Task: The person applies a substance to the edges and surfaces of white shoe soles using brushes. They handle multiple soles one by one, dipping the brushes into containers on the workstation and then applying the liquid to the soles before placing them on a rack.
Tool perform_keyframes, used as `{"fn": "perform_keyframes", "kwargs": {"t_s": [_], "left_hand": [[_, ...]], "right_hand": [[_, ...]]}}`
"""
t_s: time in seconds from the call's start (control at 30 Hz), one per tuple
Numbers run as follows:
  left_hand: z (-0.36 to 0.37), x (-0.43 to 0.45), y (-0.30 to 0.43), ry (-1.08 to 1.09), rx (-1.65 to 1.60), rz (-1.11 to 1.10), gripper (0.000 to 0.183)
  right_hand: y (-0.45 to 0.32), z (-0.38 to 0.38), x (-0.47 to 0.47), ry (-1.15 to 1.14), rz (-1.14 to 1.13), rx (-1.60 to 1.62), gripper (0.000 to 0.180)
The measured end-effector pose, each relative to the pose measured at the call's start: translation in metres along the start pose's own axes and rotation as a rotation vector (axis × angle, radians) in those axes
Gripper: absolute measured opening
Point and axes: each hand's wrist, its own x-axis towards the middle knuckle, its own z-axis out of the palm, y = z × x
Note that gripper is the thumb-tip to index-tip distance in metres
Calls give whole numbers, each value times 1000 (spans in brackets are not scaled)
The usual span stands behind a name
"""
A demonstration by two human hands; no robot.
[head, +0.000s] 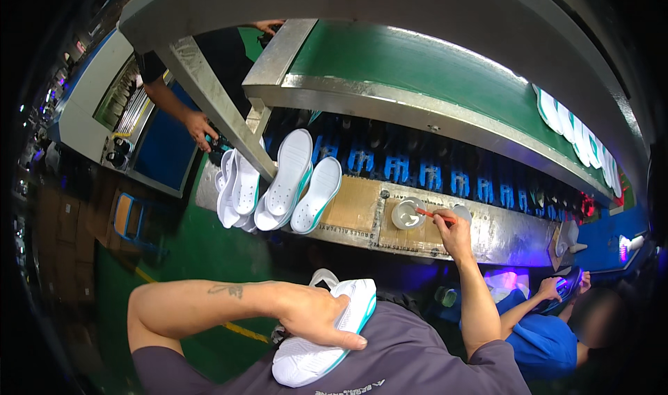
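Note:
My left hand (313, 311) grips a white shoe sole with a teal edge (308, 361) close against my shirt, its ribbed tread side facing up. In my right hand (455, 233) is a thin red-handled brush (430, 215). The brush's tip is over or inside a translucent plastic cup (402, 218) that holds some clear liquid; whether it touches the liquid I cannot tell. Beyond my right hand a second translucent container (462, 213) is partly hidden. Several white soles (316, 196) with teal sides are stacked at the left end of the metal shelf, insole side showing.
Cardboard (352, 202) covers part of the metal shelf (501, 238). Above it runs a green conveyor belt (396, 61) carrying a row of soles (579, 134). A slanted metal post (224, 102) stands at left. Co-workers' hands (201, 130) show at left and, at right, a person in blue (543, 343).

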Motion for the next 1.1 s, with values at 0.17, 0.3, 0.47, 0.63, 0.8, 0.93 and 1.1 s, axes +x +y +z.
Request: {"fn": "perform_keyframes", "kwargs": {"t_s": [0.17, 0.3, 0.47, 0.63, 0.8, 0.93, 1.1], "left_hand": [[-2, -8, -51, -33, -363, 52, 108], [11, 5, -113, 317, -1318, 467, 97], [23, 57, -138, 301, -1835, 919, 98], [24, 82, -127, 157, -1867, 1006, 101], [22, 79, -122, -54, -1847, 993, 103], [23, 72, -117, -37, -1843, 1010, 104], [17, 70, -112, 228, -1792, 1041, 105]], "right_hand": [[9, 0, -2, -12, 44, 232, 19], [3, -8, -5, 47, 158, 198, 20], [-49, -25, 2, -13, -4, 598, 20], [-117, -37, 33, -345, -265, 490, 16], [-142, -26, 63, -501, -467, 336, 13], [-134, -15, 73, -415, -338, 418, 15], [-131, -1, 54, -268, -142, 453, 19]]}}
